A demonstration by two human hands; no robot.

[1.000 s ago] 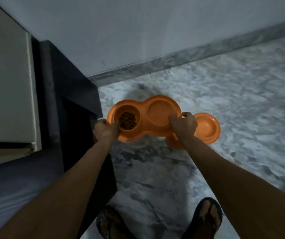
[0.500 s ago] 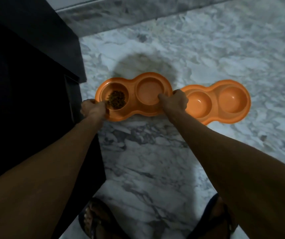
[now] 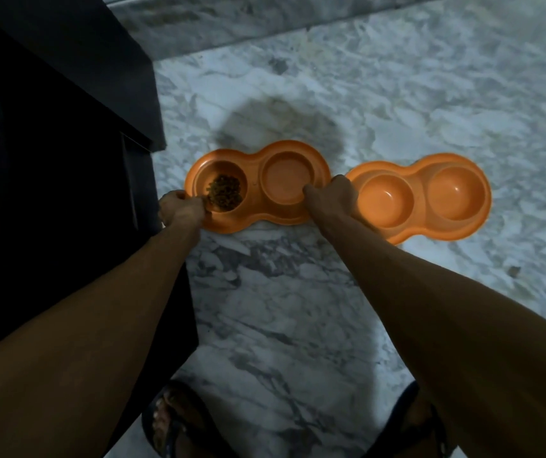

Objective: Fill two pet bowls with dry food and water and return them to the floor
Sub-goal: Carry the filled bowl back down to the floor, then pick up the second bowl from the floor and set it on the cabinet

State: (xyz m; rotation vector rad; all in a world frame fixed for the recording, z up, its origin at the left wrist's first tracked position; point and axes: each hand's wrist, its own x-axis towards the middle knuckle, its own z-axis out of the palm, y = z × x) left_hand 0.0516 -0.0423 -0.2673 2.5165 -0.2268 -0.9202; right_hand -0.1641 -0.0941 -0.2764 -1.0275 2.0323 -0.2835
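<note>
- The left hand (image 3: pixel 180 209) was closed on the left end of the orange plastic two-well pet dish (image 3: pixel 254 190), with its thumb lying over the rim beside the left well.
- The right hand (image 3: pixel 331 198) was closed on the right end of the same dish, with its thumb on the rim at the near edge of the right well. The fingers below the rim were hidden.
- The dish was held level between both hands, low over the grey-veined white marble floor (image 3: pixel 281 292). Contact with the floor could not be determined.
- The left well contained a heap of brown dry food (image 3: pixel 224 193). Whether the right well held water could not be determined.
- A second orange plastic two-well dish (image 3: pixel 418 180) lay flat on the floor just beside the right hand. The hand covered its left end.
- A dark cabinet (image 3: pixel 50 160) stood directly left of the held dish.
- Two feet in dark sandals (image 3: pixel 172 421) stood on the floor at the bottom edge of the view.
</note>
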